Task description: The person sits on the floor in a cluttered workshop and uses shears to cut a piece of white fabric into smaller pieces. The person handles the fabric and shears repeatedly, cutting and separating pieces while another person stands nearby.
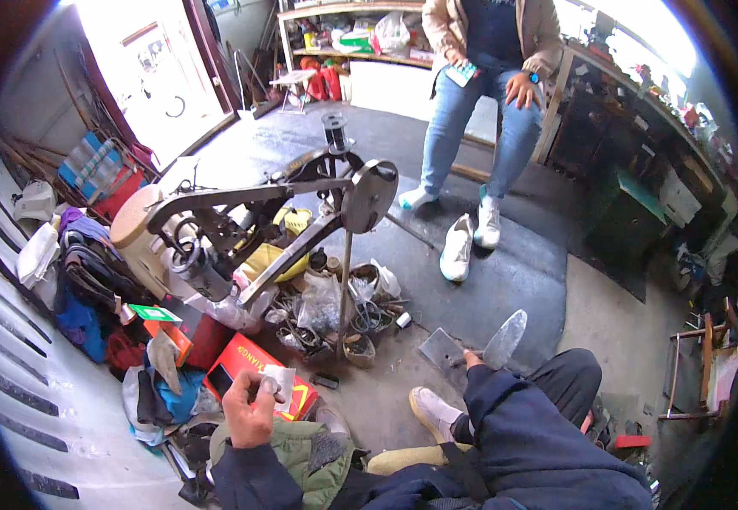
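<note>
My left hand (pixel 251 410) is raised at the lower left, thumb and fingers pinched on a small white sheet (pixel 284 384). Something small and greyish shows by the thumb, too small to name. Below the wrist, a green padded cloth (pixel 305 463) covers my lap. My right hand (pixel 473 359) reaches down ahead of my knee, mostly hidden by its dark sleeve; only a bit of finger shows. It is close to a grey sole-shaped piece (pixel 506 338) and a square grey plate (pixel 442 348); whether it grips either is hidden.
A hand-cranked shoe-sewing machine (pixel 301 191) stands ahead on the left, above a heap of tools and bags (pixel 322 302). An orange shoebox (pixel 254 365) lies beside my left hand. Across from me sits a person (pixel 492 85); a loose white shoe (pixel 456 248) rests by their feet.
</note>
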Tool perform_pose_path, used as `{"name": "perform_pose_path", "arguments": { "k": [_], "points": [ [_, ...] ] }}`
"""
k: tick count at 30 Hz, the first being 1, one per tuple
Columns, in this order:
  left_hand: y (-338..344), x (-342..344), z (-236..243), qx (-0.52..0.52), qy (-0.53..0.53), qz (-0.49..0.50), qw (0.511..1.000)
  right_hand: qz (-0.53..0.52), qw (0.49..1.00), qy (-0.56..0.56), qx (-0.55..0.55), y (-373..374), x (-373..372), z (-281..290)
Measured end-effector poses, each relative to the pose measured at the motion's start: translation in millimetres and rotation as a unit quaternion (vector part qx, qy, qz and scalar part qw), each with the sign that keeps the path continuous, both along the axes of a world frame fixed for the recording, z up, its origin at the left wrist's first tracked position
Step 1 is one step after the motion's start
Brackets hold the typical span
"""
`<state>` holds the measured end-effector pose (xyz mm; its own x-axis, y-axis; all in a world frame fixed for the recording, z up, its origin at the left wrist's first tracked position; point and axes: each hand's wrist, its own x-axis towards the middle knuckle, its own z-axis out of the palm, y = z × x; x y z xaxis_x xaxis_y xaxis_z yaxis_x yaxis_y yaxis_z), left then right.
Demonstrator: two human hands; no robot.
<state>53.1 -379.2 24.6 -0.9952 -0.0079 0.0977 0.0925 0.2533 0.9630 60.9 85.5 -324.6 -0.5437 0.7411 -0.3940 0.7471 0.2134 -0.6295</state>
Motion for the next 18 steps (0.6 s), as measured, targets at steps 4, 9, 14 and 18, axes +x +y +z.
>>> {"name": "perform_pose_path", "arguments": {
  "k": [4,9,14,18],
  "points": [
    [14,-2,5,-0.036,-0.013,0.002,0.999,-0.051,0.950,0.294,-0.088,20,1,-66],
    [30,-10,16,-0.110,-0.025,-0.026,0.993,-0.224,0.879,0.390,-0.160,40,-11,-75],
    [32,-20,24,-0.101,-0.041,-0.083,0.991,-0.303,0.881,0.313,-0.185,73,-37,-33],
    [39,-21,29,-0.116,-0.061,-0.094,0.987,-0.264,0.914,0.258,-0.170,57,-79,-20]
  ]
}}
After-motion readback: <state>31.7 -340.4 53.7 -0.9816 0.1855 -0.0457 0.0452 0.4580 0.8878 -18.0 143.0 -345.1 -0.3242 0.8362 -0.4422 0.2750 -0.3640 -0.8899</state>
